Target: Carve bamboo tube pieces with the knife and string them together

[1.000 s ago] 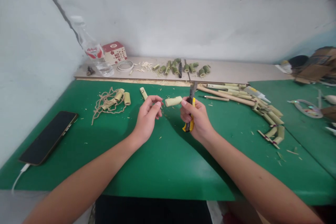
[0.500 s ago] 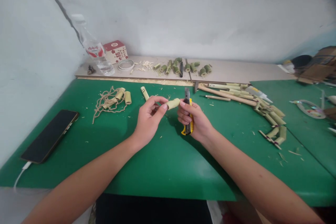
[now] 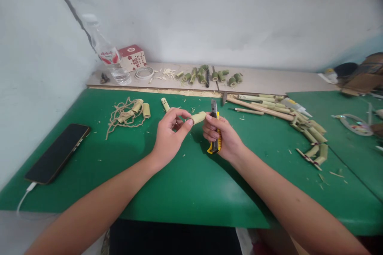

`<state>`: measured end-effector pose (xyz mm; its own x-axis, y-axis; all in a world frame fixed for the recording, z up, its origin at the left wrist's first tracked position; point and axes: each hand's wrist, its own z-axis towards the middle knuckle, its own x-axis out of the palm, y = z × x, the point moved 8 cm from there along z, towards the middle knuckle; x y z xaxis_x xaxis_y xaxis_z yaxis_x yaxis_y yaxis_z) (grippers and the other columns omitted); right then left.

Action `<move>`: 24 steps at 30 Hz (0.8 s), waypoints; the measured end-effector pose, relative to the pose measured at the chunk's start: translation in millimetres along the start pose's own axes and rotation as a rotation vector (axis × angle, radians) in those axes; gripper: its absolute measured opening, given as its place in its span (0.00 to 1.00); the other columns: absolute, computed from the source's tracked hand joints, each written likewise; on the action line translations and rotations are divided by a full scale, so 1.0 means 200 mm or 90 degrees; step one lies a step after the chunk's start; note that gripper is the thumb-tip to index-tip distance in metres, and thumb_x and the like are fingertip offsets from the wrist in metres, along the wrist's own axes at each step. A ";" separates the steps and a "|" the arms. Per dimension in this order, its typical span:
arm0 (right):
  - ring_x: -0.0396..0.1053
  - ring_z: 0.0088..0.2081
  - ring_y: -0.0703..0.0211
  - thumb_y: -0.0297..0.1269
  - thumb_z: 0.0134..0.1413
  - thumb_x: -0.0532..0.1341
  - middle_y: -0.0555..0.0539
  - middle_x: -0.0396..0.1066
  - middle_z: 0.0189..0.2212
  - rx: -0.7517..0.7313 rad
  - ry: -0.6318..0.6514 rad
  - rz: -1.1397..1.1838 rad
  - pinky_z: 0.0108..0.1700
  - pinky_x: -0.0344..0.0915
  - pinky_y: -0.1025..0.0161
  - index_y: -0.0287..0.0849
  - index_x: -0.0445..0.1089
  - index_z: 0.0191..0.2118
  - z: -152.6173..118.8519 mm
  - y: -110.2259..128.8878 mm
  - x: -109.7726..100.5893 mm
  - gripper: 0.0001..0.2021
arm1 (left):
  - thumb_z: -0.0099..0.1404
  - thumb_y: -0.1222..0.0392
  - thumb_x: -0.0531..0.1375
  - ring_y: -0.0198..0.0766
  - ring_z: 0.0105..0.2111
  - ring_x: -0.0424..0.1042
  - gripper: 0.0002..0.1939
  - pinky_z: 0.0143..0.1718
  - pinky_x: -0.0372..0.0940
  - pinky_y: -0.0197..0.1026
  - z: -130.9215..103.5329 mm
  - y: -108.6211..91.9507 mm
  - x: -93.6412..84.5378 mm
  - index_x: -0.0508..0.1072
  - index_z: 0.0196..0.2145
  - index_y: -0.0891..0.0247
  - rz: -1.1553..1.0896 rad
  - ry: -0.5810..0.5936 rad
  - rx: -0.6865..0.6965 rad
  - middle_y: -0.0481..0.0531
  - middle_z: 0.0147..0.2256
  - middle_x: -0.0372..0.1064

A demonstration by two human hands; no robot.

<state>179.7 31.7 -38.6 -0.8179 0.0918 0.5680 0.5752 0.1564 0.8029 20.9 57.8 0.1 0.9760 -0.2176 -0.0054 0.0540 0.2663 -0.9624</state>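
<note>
A short pale bamboo piece (image 3: pixel 199 118) was held up over the green table (image 3: pixel 191 191), slightly tilted, right between the two hands! Its left end was pinched by the thumb and fingertips of the left hand (image 3: pixel 171 133), the other fingers loosely curled; its right end was met by the thumb and forefinger of the right hand (image 3: pixel 223 133), and there, too, a yellow-and-black utility knife (image 3: pixel 214 116) was clasped upright in the curled fingers. Whether the blade was run out could not be made out, but no cut was being made. Just beyond the left hand, a piece with a drawn face (image 3: pixel 164 104) was partly hidden; no such face could be seen on the held one. Off to the left, pale pieces (image 3: pixel 146 110) were tangled up with cord (image 3: pixel 115 113). Over on the right, bamboo segments (image 3: pixel 314 137) appeared already bound together, so some joining was judged done. On the back ledge (image 3: pixel 269 81), green bamboo pieces (image 3: pixel 221 75) were left with skin on, seemingly unworked.
</note>
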 end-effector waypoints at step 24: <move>0.40 0.19 0.73 0.38 0.53 0.77 0.61 0.51 0.20 0.074 0.049 0.058 0.17 0.52 0.77 0.44 0.61 0.28 0.01 -0.05 0.02 0.21 | 0.75 0.53 0.63 0.35 0.32 0.67 0.11 0.33 0.65 0.39 0.02 -0.03 -0.01 0.78 0.36 0.60 0.091 0.032 0.071 0.51 0.37 0.72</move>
<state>171.2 32.0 -45.3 -0.7562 0.0354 0.6534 0.6377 0.2639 0.7237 18.8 60.4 6.4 0.9640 -0.2151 -0.1565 -0.0595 0.3993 -0.9149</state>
